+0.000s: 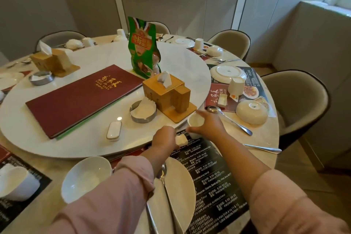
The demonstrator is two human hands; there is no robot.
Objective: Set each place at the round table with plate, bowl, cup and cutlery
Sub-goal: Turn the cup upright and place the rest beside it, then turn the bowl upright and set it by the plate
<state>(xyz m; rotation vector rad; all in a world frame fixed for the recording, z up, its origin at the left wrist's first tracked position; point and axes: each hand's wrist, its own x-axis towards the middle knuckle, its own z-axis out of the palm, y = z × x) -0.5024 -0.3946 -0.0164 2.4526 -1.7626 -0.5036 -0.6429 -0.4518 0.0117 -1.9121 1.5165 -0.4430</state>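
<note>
Round surface (266,135): right grip (210,125) holds a cup (195,120), left grip (165,138) pinches a white block (181,140); set both down gently.

The left sleeve (114,195) hides part of the near plate (182,182); a white cup (13,182) is cut off at left

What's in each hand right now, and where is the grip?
Left hand pinches a small white block by one end. Right hand grips the upright white cup around its side, near the rim.
</note>
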